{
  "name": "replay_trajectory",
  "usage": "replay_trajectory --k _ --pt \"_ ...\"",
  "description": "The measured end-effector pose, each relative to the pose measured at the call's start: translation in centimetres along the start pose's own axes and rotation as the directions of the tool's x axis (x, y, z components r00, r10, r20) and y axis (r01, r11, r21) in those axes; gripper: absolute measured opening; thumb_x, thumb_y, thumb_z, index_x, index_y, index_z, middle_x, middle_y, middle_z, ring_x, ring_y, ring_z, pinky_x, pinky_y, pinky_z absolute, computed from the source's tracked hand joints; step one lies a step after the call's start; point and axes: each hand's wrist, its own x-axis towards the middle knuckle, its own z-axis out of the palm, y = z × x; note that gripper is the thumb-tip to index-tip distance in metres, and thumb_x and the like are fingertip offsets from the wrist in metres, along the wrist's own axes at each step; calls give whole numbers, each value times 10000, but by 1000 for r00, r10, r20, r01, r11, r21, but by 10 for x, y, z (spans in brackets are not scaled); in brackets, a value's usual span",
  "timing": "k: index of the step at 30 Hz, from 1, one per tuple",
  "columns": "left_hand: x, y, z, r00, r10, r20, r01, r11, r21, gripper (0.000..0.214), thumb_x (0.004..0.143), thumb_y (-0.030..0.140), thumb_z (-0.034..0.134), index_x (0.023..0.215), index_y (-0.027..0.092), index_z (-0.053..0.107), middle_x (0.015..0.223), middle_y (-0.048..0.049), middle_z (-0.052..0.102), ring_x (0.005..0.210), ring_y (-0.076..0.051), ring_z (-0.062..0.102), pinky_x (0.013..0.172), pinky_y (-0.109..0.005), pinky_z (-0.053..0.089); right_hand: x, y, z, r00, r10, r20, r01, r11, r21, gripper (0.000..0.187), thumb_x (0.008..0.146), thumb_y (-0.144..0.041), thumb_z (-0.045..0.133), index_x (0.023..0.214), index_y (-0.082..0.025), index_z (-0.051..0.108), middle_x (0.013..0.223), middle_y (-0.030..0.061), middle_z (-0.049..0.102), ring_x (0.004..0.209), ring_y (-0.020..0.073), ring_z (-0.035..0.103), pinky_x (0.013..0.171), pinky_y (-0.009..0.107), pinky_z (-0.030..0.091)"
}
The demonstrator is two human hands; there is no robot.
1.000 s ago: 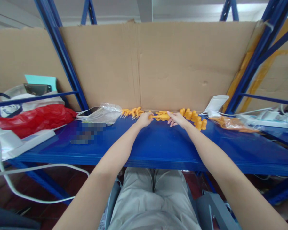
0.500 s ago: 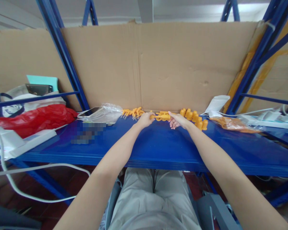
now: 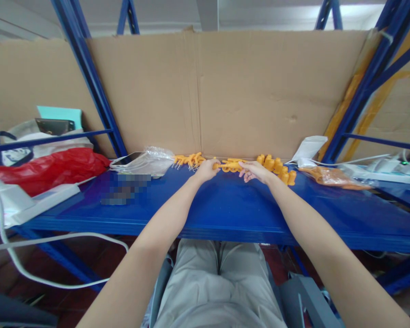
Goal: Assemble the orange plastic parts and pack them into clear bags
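My left hand [image 3: 207,170] is closed in a pinch round a small orange plastic piece [image 3: 216,166] just above the blue shelf. To its right, my right hand [image 3: 255,171] has thumb and forefinger drawn together at the end of a row of orange ring-shaped pieces [image 3: 230,166]; the other fingers are loosely curled. Just what sits between those fingertips is small and partly covered. Left of my hands lie several orange pieces with metal clasps [image 3: 190,160]. A group of chunky orange figures [image 3: 276,166] stands beside my right wrist.
Cardboard [image 3: 246,95] walls off the back of the blue shelf [image 3: 225,209]. On the left are a clear plastic bag [image 3: 150,163], a red bag [image 3: 61,166] and a white box [image 3: 48,205]. To the right lies a bagged orange bundle [image 3: 335,177] near white cables and power strips [image 3: 386,171].
My right hand has shifted slightly left, and its fingers have come closer together at the ring-shaped pieces. The left hand keeps its pinch in nearly the same spot.
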Motion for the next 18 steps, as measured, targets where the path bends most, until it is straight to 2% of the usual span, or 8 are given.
replay_trajectory --k 7,14,16,18 --pt "-1 2 -2 1000 7 1 -7 1000 -7 286 818 121 620 1095 138 692 890 -64 736 846 -182 693 861 -274 512 -1 -3 3 1000 4 -25 -4 1000 15 326 928 -429 566 782 -138 585 507 17 610 356 87 512 377 187 433" --pt "-3 3 -4 999 -5 32 6 1000 -31 292 834 142 616 1118 147 684 810 -45 731 769 -171 697 854 -276 518 4 -4 8 995 46 -89 -41 998 55 340 952 -378 512 699 -159 567 393 -21 502 295 64 378 287 172 273" --pt "-3 3 -3 999 -10 37 11 1000 -28 294 835 147 616 1122 142 682 793 -46 727 755 -171 697 848 -279 520 5 -3 6 994 74 -84 -69 996 53 345 955 -396 505 722 -154 584 398 -20 506 293 61 366 289 174 258" --pt "-2 3 -2 999 -14 35 15 1000 -20 291 834 146 614 1118 135 681 789 -51 725 749 -171 694 837 -280 523 5 -2 3 995 88 -52 -86 996 33 342 946 -426 523 781 -140 614 473 12 583 316 62 404 311 177 290"
